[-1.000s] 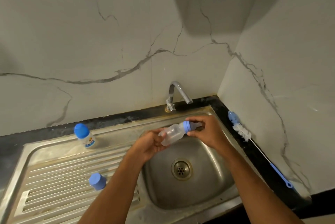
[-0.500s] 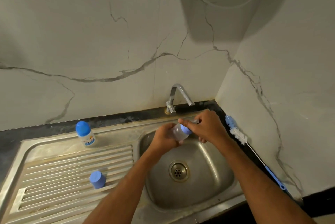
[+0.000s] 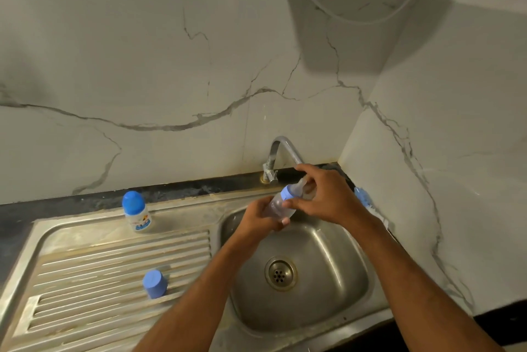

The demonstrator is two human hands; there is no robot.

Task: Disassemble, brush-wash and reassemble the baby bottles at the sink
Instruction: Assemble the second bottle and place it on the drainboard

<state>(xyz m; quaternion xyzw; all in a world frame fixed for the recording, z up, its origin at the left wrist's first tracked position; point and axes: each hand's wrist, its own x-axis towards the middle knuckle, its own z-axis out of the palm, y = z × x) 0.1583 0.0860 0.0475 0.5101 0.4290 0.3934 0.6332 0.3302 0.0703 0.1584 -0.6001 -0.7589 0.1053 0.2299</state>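
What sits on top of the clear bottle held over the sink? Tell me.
A blue collar ring with a translucent teat tops the clear bottle. The right hand covers the teat's tip; the left hand hides the base.

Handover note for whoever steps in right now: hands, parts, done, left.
Left hand: gripping the clear bottle body over the sink basin.
Right hand: on the bottle's blue collar and nipple, apparently turning it.
Second bottle: capped, upright on the sink's back ledge.
Loose blue cap: on the drainboard.
Brush: on the counter at right, mostly hidden.
Done: cap off the held bottle.
Left: remove collar, brush-wash, reassemble; whole second bottle.
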